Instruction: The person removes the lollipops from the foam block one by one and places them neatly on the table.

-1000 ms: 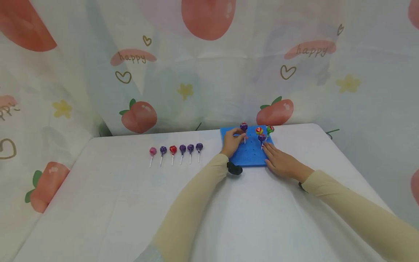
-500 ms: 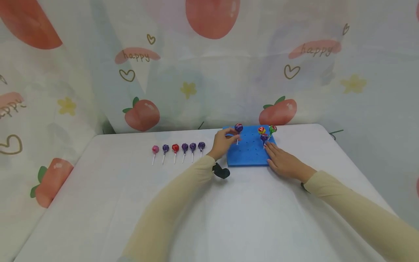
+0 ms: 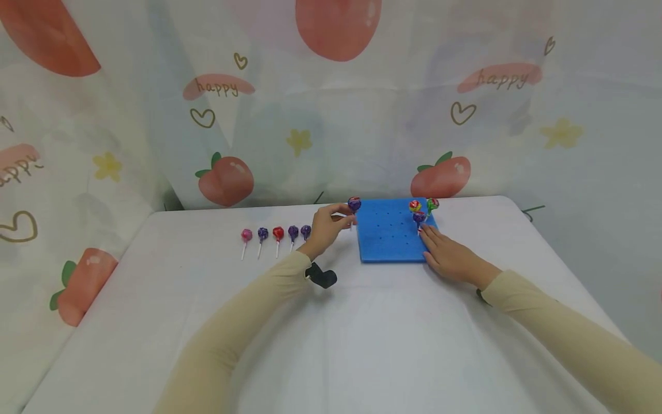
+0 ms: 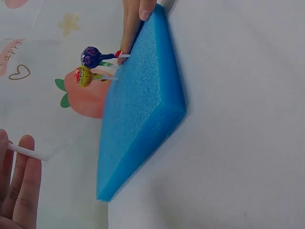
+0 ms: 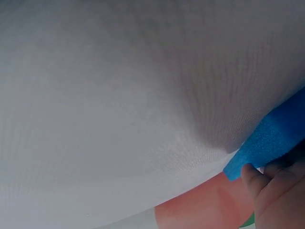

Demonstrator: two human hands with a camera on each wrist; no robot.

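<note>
At the far side of a white-covered worktop (image 3: pixel 393 328), a person in cream sleeves (image 3: pixel 243 322) holds a purple-and-red lollipop (image 3: pixel 354 203) upright in the left hand (image 3: pixel 324 228), fingers pinching its white stick below the wrapped head; the candy hangs just beside the left edge of a blue foam board (image 3: pixel 385 250), and the left wrist view shows the stick's lower end free and apart from it. The right hand (image 3: pixel 451 253) rests at the board's right edge, fingers straight and close together, tips beside the stick of a purple lollipop (image 3: pixel 419 217); whether they touch it cannot be told. That sweet stands in the board, near a yellow-and-red lollipop (image 3: pixel 415 206) and a green-and-red lollipop (image 3: pixel 433 204) toward the far right corner; small dark holes dot the surface. To the left, apart from the board, lollipops lie in a row, sticks toward the person: a pink one (image 3: pixel 246 234), a dark blue-purple one (image 3: pixel 262 233), a red one (image 3: pixel 278 233) and two purple ones (image 3: pixel 293 232), the last partly hidden by the left hand; behind hangs a backdrop (image 3: pixel 362 126) printed with peaches, hearts and "happy".
</note>
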